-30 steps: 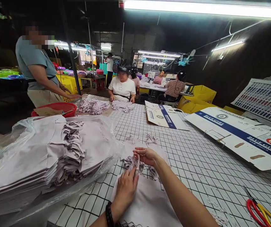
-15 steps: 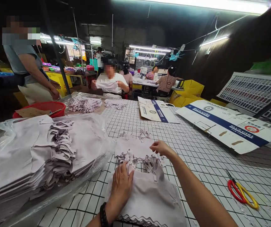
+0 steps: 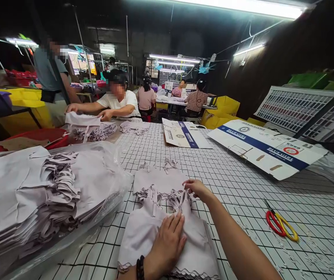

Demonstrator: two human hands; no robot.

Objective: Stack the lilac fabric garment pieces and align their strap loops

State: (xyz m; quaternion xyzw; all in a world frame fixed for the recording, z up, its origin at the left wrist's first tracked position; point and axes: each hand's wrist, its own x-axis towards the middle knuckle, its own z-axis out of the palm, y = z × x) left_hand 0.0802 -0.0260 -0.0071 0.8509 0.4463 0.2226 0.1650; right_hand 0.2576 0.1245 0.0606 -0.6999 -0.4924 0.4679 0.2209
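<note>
Bagged pile: L side, camisole pile (image 3: 92, 186) in open clear plastic bag (image 3: 121, 179); straps bunched mid-pile; a lot looks left here.
Far stack: camisoles (image 3: 155, 179) just beyond near stack, flat on gridded tabletop (image 3: 228, 171); straps pointing away.
Near stack: centre, nearest wearer (image 3: 210, 249); scalloped hems twd wearer; top camisole's (image 3: 139, 233) L strap (image 3: 154, 208) lies down its front.
L hand: (image 3: 169, 242) palm down on top camisole; fingers nearly tog., laid flat, gripping nothing.
R hand: (image 3: 196, 188) thumb + fingertips pinching R strap (image 3: 186, 194); one layer or two, can't tell, too small.
Straps: seems abt midway on this pc; L one laid, R one not yet.
Scissors: (image 3: 280, 225) far R, red/yellow handles, lying apart from both hands.
</note>
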